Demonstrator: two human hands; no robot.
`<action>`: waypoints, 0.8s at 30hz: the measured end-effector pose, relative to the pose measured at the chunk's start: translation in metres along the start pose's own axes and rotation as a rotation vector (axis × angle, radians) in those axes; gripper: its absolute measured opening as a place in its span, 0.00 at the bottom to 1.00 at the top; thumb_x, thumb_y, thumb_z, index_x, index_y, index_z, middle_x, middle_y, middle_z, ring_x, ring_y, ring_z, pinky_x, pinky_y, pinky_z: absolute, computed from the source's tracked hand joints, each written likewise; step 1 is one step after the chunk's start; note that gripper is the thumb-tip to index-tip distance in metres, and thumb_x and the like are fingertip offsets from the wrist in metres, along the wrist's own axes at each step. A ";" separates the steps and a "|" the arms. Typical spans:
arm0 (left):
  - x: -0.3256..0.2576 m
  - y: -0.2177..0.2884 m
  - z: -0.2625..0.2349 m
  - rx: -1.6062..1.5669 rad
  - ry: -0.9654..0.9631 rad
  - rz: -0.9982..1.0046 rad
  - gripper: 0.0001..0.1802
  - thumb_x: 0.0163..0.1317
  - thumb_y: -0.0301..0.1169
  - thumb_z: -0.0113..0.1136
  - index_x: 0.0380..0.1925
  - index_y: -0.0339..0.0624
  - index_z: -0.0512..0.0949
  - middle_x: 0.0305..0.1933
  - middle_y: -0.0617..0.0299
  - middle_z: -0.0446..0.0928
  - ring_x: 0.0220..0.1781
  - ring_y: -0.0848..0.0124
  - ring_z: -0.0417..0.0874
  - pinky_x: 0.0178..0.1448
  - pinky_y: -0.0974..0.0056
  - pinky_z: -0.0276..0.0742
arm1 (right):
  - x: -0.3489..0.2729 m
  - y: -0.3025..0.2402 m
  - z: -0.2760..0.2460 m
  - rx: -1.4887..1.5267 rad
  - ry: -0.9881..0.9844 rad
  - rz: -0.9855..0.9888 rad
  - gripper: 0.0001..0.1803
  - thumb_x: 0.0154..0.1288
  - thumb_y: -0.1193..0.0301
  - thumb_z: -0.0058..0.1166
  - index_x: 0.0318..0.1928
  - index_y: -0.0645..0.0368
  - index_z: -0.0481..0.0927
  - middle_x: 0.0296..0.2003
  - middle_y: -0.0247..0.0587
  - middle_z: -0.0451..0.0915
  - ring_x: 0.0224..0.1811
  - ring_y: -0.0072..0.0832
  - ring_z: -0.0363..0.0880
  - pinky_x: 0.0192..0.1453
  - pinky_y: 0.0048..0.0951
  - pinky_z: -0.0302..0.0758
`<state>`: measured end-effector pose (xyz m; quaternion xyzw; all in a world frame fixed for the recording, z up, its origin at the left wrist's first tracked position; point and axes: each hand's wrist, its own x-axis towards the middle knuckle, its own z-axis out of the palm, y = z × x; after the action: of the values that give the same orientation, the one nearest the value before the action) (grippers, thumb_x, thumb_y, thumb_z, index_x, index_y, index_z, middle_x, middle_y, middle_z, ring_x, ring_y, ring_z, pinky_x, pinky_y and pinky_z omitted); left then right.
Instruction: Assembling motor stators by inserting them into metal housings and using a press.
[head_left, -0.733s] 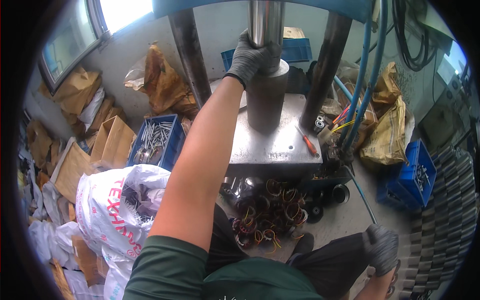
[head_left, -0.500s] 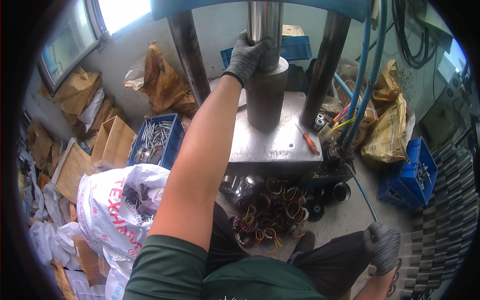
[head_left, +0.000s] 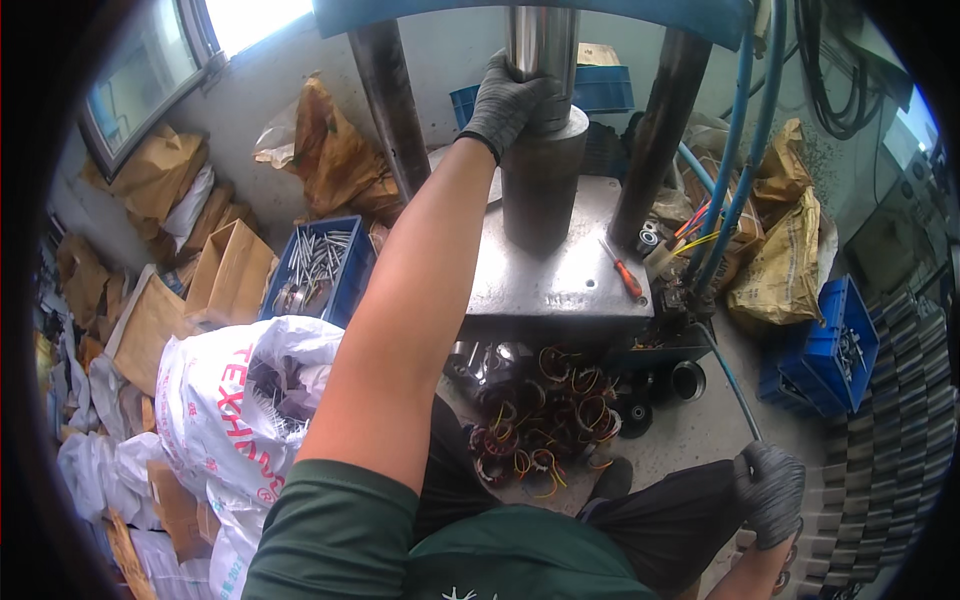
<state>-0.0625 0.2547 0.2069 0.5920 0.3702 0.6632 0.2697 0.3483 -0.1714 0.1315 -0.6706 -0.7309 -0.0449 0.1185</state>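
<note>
My left hand (head_left: 507, 103), in a grey knit glove, is closed around the lower end of a shiny steel press ram (head_left: 541, 45), its thumb across the front. Its far fingers are hidden behind the metal. Directly below, a thick dark steel cylinder (head_left: 540, 200) stands upright on the press's metal bed plate (head_left: 545, 285). Off to the lower right, my right hand (head_left: 770, 495), gloved the same way, is wrapped around the end of a thin lever rod (head_left: 733, 385) that slants up toward the press base. An orange-handled screwdriver (head_left: 627, 278) lies on the plate's right side.
Dark posts (head_left: 390, 110) flank the ram. Wire-trailing motor stators (head_left: 545, 410) crowd the floor under the plate. A blue crate of metal shafts (head_left: 320, 255) and a white sack (head_left: 235, 400) are at left. Blue hoses (head_left: 735, 150), blue bins (head_left: 825, 350) and stacked metal parts (head_left: 885, 430) line the right.
The whole view has shifted slightly, so the press and floor sit a little further right. Both hands keep their holds, with hardly any visible movement.
</note>
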 end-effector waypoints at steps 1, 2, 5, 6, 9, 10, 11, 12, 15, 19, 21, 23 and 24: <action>0.000 -0.001 -0.001 0.011 0.004 -0.013 0.41 0.45 0.34 0.82 0.60 0.38 0.72 0.49 0.54 0.82 0.51 0.65 0.85 0.59 0.61 0.83 | 0.000 0.000 0.000 -0.002 -0.001 -0.004 0.08 0.58 0.69 0.64 0.27 0.57 0.78 0.26 0.53 0.78 0.31 0.54 0.80 0.37 0.49 0.76; -0.001 0.001 0.001 0.009 0.004 -0.015 0.41 0.45 0.34 0.82 0.60 0.38 0.72 0.49 0.54 0.82 0.51 0.65 0.85 0.59 0.61 0.83 | 0.000 0.001 0.001 -0.004 -0.003 -0.003 0.08 0.58 0.69 0.64 0.27 0.57 0.78 0.26 0.53 0.78 0.31 0.54 0.80 0.37 0.49 0.76; -0.004 0.007 0.005 0.018 0.022 -0.014 0.41 0.43 0.31 0.82 0.59 0.38 0.72 0.49 0.54 0.82 0.51 0.64 0.85 0.59 0.60 0.83 | -0.001 0.004 0.001 -0.017 -0.008 -0.013 0.08 0.57 0.69 0.64 0.27 0.57 0.78 0.26 0.52 0.78 0.31 0.53 0.80 0.37 0.49 0.76; -0.005 0.009 0.006 0.024 0.000 -0.028 0.42 0.42 0.30 0.82 0.59 0.38 0.71 0.49 0.54 0.82 0.52 0.64 0.85 0.59 0.60 0.84 | -0.001 0.004 0.000 -0.019 -0.008 -0.012 0.08 0.57 0.69 0.64 0.27 0.57 0.78 0.26 0.52 0.78 0.31 0.53 0.80 0.36 0.49 0.76; -0.003 0.005 0.005 0.032 -0.013 0.007 0.42 0.42 0.28 0.82 0.59 0.38 0.70 0.49 0.54 0.82 0.52 0.64 0.84 0.59 0.60 0.84 | 0.000 0.003 -0.002 -0.017 -0.022 -0.024 0.07 0.57 0.69 0.64 0.28 0.57 0.79 0.26 0.52 0.78 0.31 0.53 0.80 0.37 0.49 0.76; -0.001 0.002 0.005 0.033 -0.008 0.058 0.42 0.42 0.28 0.82 0.59 0.38 0.70 0.49 0.54 0.82 0.52 0.65 0.84 0.59 0.60 0.84 | 0.000 0.003 -0.003 -0.014 -0.037 -0.032 0.06 0.57 0.69 0.64 0.29 0.57 0.81 0.27 0.51 0.79 0.32 0.52 0.81 0.37 0.48 0.77; 0.002 -0.001 0.004 0.035 -0.005 0.057 0.42 0.42 0.28 0.82 0.59 0.38 0.70 0.49 0.54 0.82 0.52 0.65 0.84 0.59 0.60 0.84 | 0.000 0.004 -0.004 -0.014 -0.038 -0.035 0.06 0.57 0.69 0.64 0.29 0.57 0.81 0.27 0.51 0.79 0.32 0.52 0.81 0.37 0.48 0.77; 0.004 -0.004 0.004 -0.040 -0.026 0.101 0.43 0.42 0.30 0.83 0.59 0.38 0.69 0.49 0.54 0.82 0.51 0.65 0.84 0.59 0.60 0.84 | 0.000 0.004 -0.004 0.002 -0.039 -0.046 0.06 0.56 0.70 0.65 0.32 0.57 0.83 0.29 0.51 0.81 0.33 0.52 0.82 0.39 0.47 0.79; 0.009 -0.006 0.003 -0.115 -0.044 0.136 0.45 0.42 0.33 0.85 0.59 0.39 0.69 0.49 0.53 0.82 0.51 0.66 0.84 0.59 0.60 0.84 | 0.006 -0.001 -0.014 0.058 -0.096 -0.080 0.09 0.56 0.71 0.64 0.38 0.57 0.86 0.34 0.50 0.85 0.37 0.51 0.85 0.44 0.45 0.82; -0.009 0.019 0.011 0.020 -0.099 -0.019 0.51 0.48 0.41 0.84 0.66 0.33 0.63 0.57 0.48 0.78 0.60 0.58 0.82 0.65 0.56 0.80 | 0.012 0.009 -0.024 0.147 -0.280 -0.121 0.14 0.56 0.73 0.62 0.44 0.59 0.87 0.42 0.50 0.87 0.44 0.50 0.86 0.52 0.43 0.84; -0.011 0.026 0.009 0.087 -0.061 -0.064 0.48 0.46 0.42 0.84 0.62 0.34 0.66 0.55 0.49 0.81 0.56 0.61 0.84 0.62 0.59 0.82 | 0.020 0.018 -0.028 0.157 -0.211 -0.145 0.15 0.56 0.74 0.61 0.45 0.59 0.87 0.42 0.50 0.87 0.45 0.51 0.86 0.53 0.43 0.84; -0.011 0.027 0.005 0.150 -0.022 -0.108 0.45 0.45 0.43 0.85 0.58 0.36 0.70 0.52 0.49 0.83 0.52 0.64 0.86 0.59 0.61 0.83 | 0.030 0.023 -0.030 0.205 -0.118 -0.144 0.15 0.57 0.75 0.59 0.46 0.59 0.86 0.41 0.50 0.87 0.45 0.51 0.86 0.52 0.43 0.84; -0.011 0.025 0.002 0.184 0.000 -0.084 0.45 0.45 0.44 0.85 0.57 0.35 0.70 0.51 0.49 0.83 0.52 0.64 0.86 0.59 0.61 0.83 | 0.031 0.021 -0.033 0.204 -0.118 -0.148 0.15 0.57 0.75 0.59 0.46 0.59 0.86 0.41 0.50 0.87 0.45 0.51 0.86 0.52 0.43 0.84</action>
<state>-0.0574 0.2320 0.2206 0.5983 0.4539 0.6144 0.2418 0.3705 -0.1467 0.1685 -0.6009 -0.7848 0.0604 0.1393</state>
